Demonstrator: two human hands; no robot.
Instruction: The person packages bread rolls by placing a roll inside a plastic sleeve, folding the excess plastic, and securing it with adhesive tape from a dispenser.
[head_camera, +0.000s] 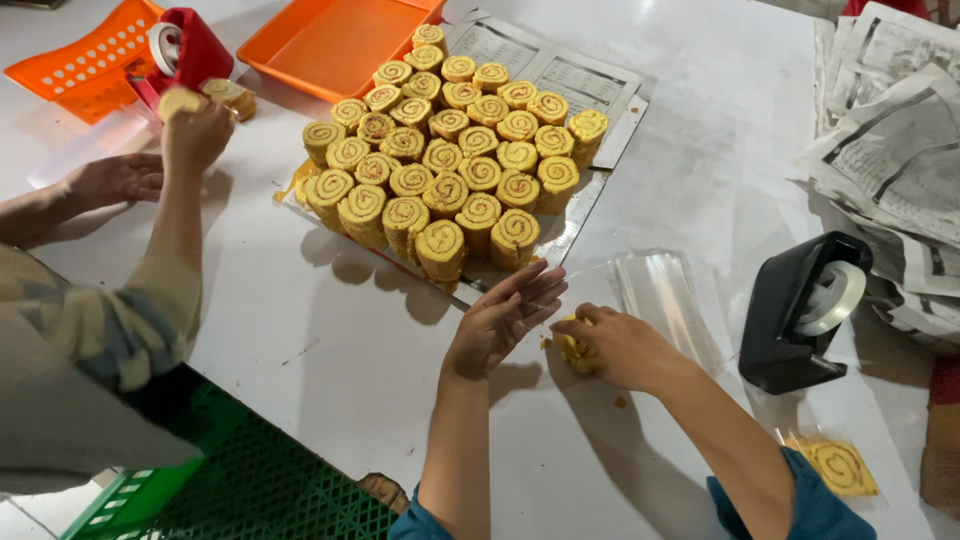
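Fingers of the right hand (615, 343) curl around a yellow roll slice (574, 351) on the white table (330, 330); the left hand (503, 315) hovers spread just beside it. Beyond lie a clear wrapper (665, 295) and a tray of swirl slices (455, 150).

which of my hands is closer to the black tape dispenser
Right. Your right hand rests on a yellow roll slice, just left of the black tape dispenser; your left hand lies farther left, open.
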